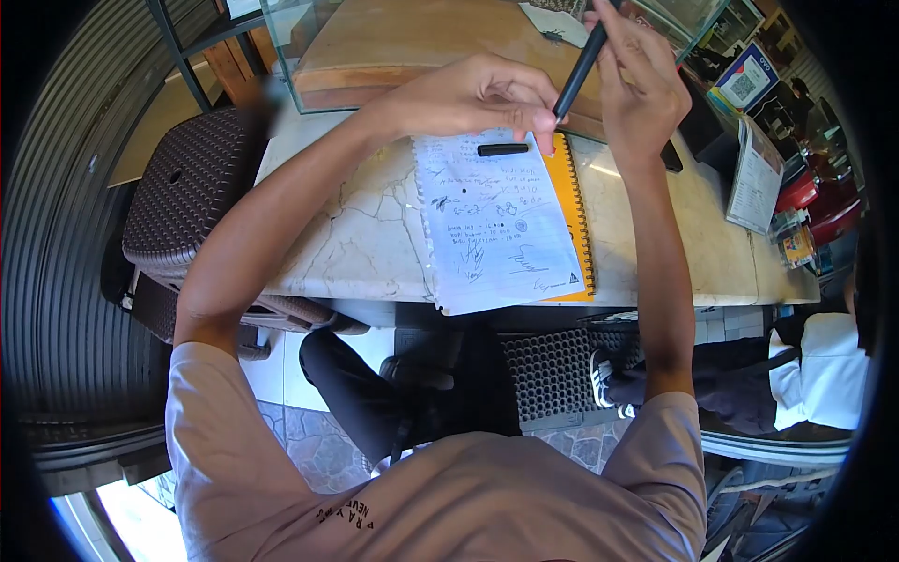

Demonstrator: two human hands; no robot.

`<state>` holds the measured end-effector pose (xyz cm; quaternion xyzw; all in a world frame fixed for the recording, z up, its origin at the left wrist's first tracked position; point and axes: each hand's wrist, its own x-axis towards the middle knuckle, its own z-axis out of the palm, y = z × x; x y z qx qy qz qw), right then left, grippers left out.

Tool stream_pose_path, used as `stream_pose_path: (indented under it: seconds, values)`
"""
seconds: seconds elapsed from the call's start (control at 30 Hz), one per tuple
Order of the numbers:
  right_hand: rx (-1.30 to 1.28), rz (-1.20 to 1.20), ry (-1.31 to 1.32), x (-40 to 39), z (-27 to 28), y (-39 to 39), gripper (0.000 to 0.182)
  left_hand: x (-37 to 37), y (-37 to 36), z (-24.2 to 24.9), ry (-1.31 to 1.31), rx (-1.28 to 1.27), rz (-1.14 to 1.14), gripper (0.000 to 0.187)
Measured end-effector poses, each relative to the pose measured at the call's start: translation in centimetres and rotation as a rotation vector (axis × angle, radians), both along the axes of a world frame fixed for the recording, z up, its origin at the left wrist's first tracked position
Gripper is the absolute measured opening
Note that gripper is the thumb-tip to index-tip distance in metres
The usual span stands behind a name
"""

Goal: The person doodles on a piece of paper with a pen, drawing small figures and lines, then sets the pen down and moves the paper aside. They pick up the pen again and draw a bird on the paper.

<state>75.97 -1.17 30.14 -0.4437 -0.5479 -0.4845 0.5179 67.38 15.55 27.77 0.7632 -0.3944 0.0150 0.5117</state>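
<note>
A black pen (pixel 582 71) is held at a slant above the notebook by my right hand (pixel 644 89), its fingers closed around the upper part. My left hand (pixel 501 98) has its fingers curled at the pen's lower end, where they appear to pinch the tip. Beneath my left hand, a black pen cap (pixel 504 149) lies on a loose white sheet (pixel 496 220) covered with handwriting and scribbles. The sheet, torn along its left edge, rests over a spiral notebook with an orange-yellow page or cover (pixel 567 201).
A marble-topped counter (pixel 346 225) carries a glass case (pixel 393 47) at the back. To the right are a QR-code sign (pixel 744 80), a printed card (pixel 757 178) and a small jar (pixel 794 239). A brown woven stool (pixel 192 183) stands left; another person's white garment (pixel 819 370) shows right.
</note>
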Motion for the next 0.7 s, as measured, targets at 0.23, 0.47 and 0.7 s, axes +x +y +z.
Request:
stream_pose_path:
  seconds: [0.23, 0.47, 0.7]
  values:
    - [0.210, 0.622, 0.341, -0.7, 0.5, -1.2, 0.055, -0.2, 0.4, 0.1, 0.116, 0.079, 0.016, 0.033]
    - [-0.031, -0.002, 0.139, -1.9, 1.0, -2.8, 0.055, 0.4, 0.0, -0.6, -0.074, 0.065, 0.060, 0.032]
    - [-0.249, -0.637, -0.196, -2.5, 1.0, -2.9, 0.050, 1.4, 0.3, -1.1, 0.230, -0.123, -0.187, 0.026]
